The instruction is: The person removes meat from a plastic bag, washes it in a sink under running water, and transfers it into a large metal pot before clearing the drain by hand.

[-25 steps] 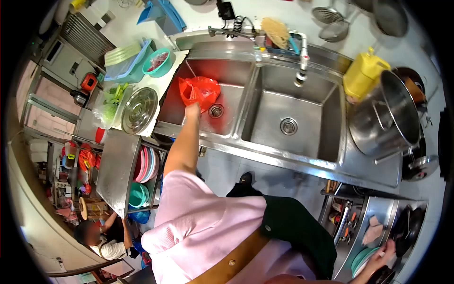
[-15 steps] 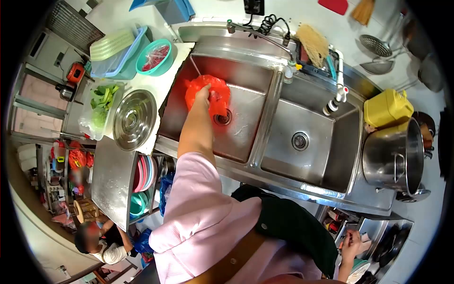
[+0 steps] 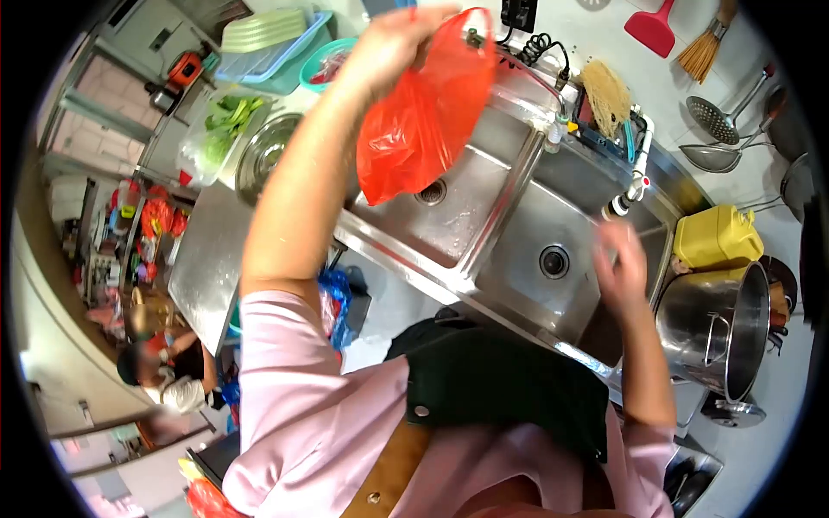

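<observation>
Steel double sink (image 3: 484, 226) is seen below. Red plastic bag (image 3: 423, 121) is gripped at its top by left hand (image 3: 389, 47), high above left basin. Right hand (image 3: 620, 263), blurred, is spread open over right basin.

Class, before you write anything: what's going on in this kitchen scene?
A person in a pink shirt and dark apron stands at a double steel sink. Their left hand grips a red plastic bag, held up above the left basin. Their right hand, blurred, looks open and empty over the right basin, near the tap. A large steel pot and a yellow jug sit right of the sink.
</observation>
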